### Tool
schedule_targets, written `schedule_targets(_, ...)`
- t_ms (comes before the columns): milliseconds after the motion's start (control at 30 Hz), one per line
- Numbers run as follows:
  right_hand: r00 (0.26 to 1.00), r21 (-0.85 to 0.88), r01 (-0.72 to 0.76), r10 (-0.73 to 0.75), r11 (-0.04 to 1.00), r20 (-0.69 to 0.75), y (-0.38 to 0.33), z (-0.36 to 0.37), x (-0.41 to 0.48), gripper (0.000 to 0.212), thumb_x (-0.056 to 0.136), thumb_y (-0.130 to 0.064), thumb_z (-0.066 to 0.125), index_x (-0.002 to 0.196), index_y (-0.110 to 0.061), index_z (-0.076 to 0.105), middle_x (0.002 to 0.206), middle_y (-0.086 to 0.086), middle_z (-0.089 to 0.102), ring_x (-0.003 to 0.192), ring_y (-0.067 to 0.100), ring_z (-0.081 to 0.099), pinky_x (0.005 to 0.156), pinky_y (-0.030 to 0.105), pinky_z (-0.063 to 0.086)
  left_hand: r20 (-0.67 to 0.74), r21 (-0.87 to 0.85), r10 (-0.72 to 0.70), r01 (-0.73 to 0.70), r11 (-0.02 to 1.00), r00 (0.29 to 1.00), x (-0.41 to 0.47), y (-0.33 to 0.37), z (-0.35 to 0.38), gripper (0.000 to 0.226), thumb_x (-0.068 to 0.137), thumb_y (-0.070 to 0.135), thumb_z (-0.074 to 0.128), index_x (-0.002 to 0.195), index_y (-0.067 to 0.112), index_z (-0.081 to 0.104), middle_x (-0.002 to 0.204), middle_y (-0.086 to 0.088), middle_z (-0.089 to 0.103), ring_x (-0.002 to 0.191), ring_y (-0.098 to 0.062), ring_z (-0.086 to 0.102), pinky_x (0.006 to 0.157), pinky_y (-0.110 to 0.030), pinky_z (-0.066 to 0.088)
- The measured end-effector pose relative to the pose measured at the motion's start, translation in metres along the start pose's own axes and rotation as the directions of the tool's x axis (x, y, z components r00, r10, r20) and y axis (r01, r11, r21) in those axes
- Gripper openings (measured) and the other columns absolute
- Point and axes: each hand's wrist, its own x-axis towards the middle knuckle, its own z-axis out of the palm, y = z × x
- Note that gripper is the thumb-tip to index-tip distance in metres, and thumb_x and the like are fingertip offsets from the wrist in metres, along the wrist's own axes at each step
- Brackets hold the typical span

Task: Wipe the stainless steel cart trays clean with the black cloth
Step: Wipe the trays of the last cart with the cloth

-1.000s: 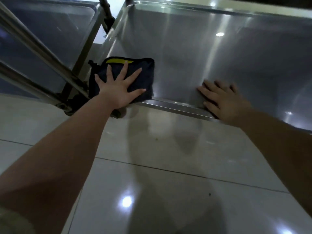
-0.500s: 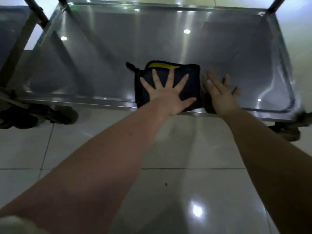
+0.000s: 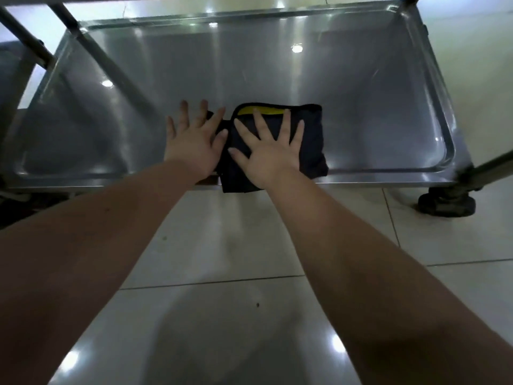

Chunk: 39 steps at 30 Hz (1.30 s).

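The folded black cloth [image 3: 308,143], with a yellow strip at its far edge, lies at the near rim of the bottom stainless steel cart tray [image 3: 374,112] and overhangs it slightly. My right hand [image 3: 270,154] presses flat on the cloth with its fingers spread. Just left of the cloth, my left hand [image 3: 191,140] lies flat with spread fingers, its thumb side touching the cloth's left edge.
A black caster wheel [image 3: 447,204] stands under the tray's near right corner. Steel cart posts [image 3: 36,50] slant across the upper left, with part of another steel surface [image 3: 11,79] behind them. Glossy white floor tiles [image 3: 222,245] lie beneath my arms.
The cloth slid right along the tray's near edge. My left hand came off it and now lies beside it; my right hand moved from the bare tray onto the cloth.
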Motion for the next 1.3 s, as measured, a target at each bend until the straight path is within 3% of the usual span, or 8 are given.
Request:
schedule_targets(133, 0.997, -0.036, -0.049, 0.046, 0.998, -0.066, 0.05, -0.002, -0.001, 0.065, 0.091, -0.075, 0.015, 0.15, -0.055, -0.003, 0.163, -0.016, -0.01, 0.147, 0.04, -0.018, 0.112, 0.066, -0.012, 0.074, -0.013, 0.049, -0.048, 0.999, 0.996, 0.011, 0.019, 0.013, 0.055, 0.102, 0.056, 0.02, 0.154, 0.047, 0.003, 0.166, 0.002, -0.004, 0.15, -0.032, -0.01, 0.118, -0.06, -0.004)
schedule_targets(400, 0.944, -0.115, -0.327, 0.318, 0.938, -0.087, 0.255, -0.025, -0.046, 0.073, 0.08, -0.083, 0.002, 0.148, -0.057, -0.007, 0.164, -0.014, -0.008, 0.149, 0.036, -0.013, 0.116, 0.062, -0.008, 0.033, 0.008, 0.014, -0.014, 1.0, 0.999, 0.006, 0.025, 0.026, 0.052, 0.102, 0.056, 0.016, 0.152, 0.052, 0.003, 0.166, 0.006, -0.004, 0.151, -0.032, -0.007, 0.116, -0.063, -0.006)
schedule_targets(533, 0.93, -0.053, -0.357, 0.35, 0.933, -0.111, 0.224, -0.021, -0.038, 0.066, 0.09, -0.077, 0.012, 0.15, -0.054, -0.005, 0.164, -0.012, -0.008, 0.148, 0.04, -0.014, 0.115, 0.065, -0.008, 0.024, 0.026, -0.001, 0.0, 1.0, 1.0, 0.005, 0.028, 0.029, 0.052, 0.102, 0.055, 0.015, 0.152, 0.051, 0.001, 0.166, 0.006, -0.004, 0.151, -0.032, -0.006, 0.116, -0.063, -0.005)
schedule_targets(767, 0.996, -0.061, -0.059, 0.055, 0.996, -0.065, 0.048, -0.002, 0.001, 0.067, 0.091, -0.075, 0.012, 0.151, -0.051, -0.006, 0.164, -0.012, -0.012, 0.145, 0.044, -0.02, 0.111, 0.069, -0.01, -0.053, 0.005, -0.044, 0.044, 0.999, 0.998, 0.005, 0.019, 0.031, 0.053, 0.105, 0.04, 0.018, 0.156, 0.04, 0.003, 0.166, 0.003, -0.005, 0.151, -0.031, -0.009, 0.117, -0.061, -0.006)
schedule_targets(900, 0.992, -0.063, -0.056, 0.048, 0.996, -0.119, 0.094, -0.003, -0.006, 0.067, 0.089, -0.078, 0.015, 0.15, -0.055, 0.001, 0.164, -0.016, -0.005, 0.148, 0.04, -0.015, 0.114, 0.065, -0.009, -0.031, -0.006, -0.054, 0.054, 0.999, 0.998, 0.005, 0.017, 0.03, 0.053, 0.105, 0.042, 0.018, 0.156, 0.041, 0.004, 0.166, 0.004, -0.003, 0.151, -0.032, -0.007, 0.117, -0.061, -0.007)
schedule_targets(1100, 0.916, -0.023, -0.383, 0.377, 0.923, -0.141, 0.236, -0.019, -0.04, 0.069, 0.087, -0.081, 0.014, 0.15, -0.056, 0.001, 0.165, -0.013, -0.001, 0.147, 0.044, -0.013, 0.117, 0.06, -0.008, -0.043, -0.009, -0.043, 0.042, 0.999, 0.998, 0.004, 0.022, 0.031, 0.053, 0.105, 0.044, 0.018, 0.156, 0.041, 0.005, 0.166, 0.002, 0.0, 0.151, -0.033, -0.003, 0.117, -0.061, -0.005)
schedule_targets(1200, 0.899, -0.049, -0.429, 0.42, 0.902, -0.128, 0.232, -0.018, -0.042, 0.068, 0.09, -0.078, 0.011, 0.151, -0.052, -0.003, 0.165, -0.012, -0.006, 0.146, 0.045, -0.015, 0.116, 0.062, -0.009, -0.025, 0.009, -0.048, 0.048, 0.999, 0.999, 0.004, 0.025, 0.033, 0.053, 0.105, 0.044, 0.017, 0.156, 0.041, 0.004, 0.166, 0.002, -0.001, 0.151, -0.034, -0.004, 0.117, -0.062, -0.006)
schedule_targets(1300, 0.927, -0.028, -0.367, 0.363, 0.93, -0.095, 0.17, -0.014, -0.032, 0.068, 0.091, -0.076, 0.015, 0.151, -0.052, -0.005, 0.164, -0.014, -0.009, 0.145, 0.049, -0.015, 0.114, 0.065, -0.007, -0.01, -0.004, -0.048, 0.048, 0.999, 0.999, 0.005, 0.025, 0.031, 0.052, 0.106, 0.041, 0.018, 0.156, 0.04, 0.006, 0.166, 0.001, 0.001, 0.151, -0.034, -0.004, 0.116, -0.062, -0.007)
